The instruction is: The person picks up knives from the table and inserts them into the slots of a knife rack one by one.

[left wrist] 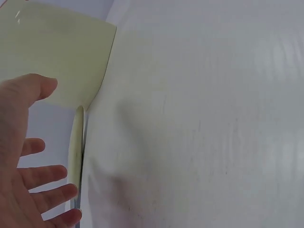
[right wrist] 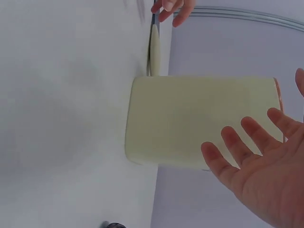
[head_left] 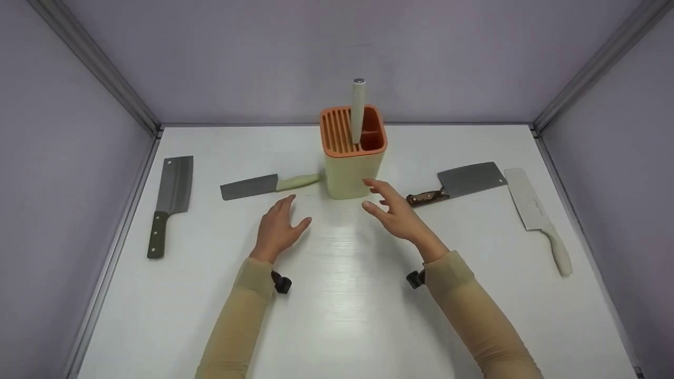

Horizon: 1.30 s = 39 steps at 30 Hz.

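Observation:
A pale green knife block [head_left: 352, 176] with an orange slotted top stands at the back middle of the table, and a white-handled tool [head_left: 357, 111] sticks up out of it. My left hand [head_left: 277, 229] is held with fingers spread, just in front of a knife with a pale green handle [head_left: 297, 182] whose end lies by the block. In front of the block's right side is my right hand [head_left: 397, 216], fingers apart and holding nothing. The right wrist view shows this hand [right wrist: 270, 166] before the block's wall [right wrist: 199, 118]. To its right lies a cleaver with a brown handle [head_left: 471, 179].
At the far left lies a cleaver with a dark green handle [head_left: 175, 184]. A white knife [head_left: 529, 202] lies near the right edge, close to the brown-handled cleaver's blade. Pale walls [head_left: 253, 63] enclose the white table [head_left: 337, 326] at the back and sides.

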Available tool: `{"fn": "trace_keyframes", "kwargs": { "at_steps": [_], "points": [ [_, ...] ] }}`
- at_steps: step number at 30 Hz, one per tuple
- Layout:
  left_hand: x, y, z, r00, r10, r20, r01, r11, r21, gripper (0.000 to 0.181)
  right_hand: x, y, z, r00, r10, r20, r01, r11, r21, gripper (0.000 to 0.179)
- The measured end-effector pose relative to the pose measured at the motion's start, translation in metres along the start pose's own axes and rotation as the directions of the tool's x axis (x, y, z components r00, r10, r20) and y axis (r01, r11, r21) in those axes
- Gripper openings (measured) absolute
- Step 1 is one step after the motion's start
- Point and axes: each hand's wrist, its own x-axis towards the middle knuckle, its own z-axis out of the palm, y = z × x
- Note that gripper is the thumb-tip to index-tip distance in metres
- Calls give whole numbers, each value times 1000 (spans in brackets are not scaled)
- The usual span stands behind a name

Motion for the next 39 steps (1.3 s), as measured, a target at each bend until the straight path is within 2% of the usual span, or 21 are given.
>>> {"fn": "trace_keyframes", "kwargs": {
  "at_steps": [4,11,17,24,30,39],
  "points": [
    [12,1,-4,1000,22,14,-23,998,54,72,0,9,13,996,59,61,-57,998,-32,62],
    [37,10,-7,997,57,42,-62,989,133,67,3,19,36,978,154,139,-141,985,-100,70],
    [54,13,-6,995,34,91,-53,975,214,67,5,23,51,970,169,174,-147,980,-133,70],
    [64,14,-1,986,24,164,-66,964,257,67,5,25,64,961,182,207,-145,973,-181,70],
    [69,14,4,990,38,138,-74,961,265,55,6,26,72,956,186,226,-144,971,-192,70],
    [67,12,7,990,118,77,-135,951,277,35,7,27,75,963,185,196,-153,974,-167,71]
  ]
}}
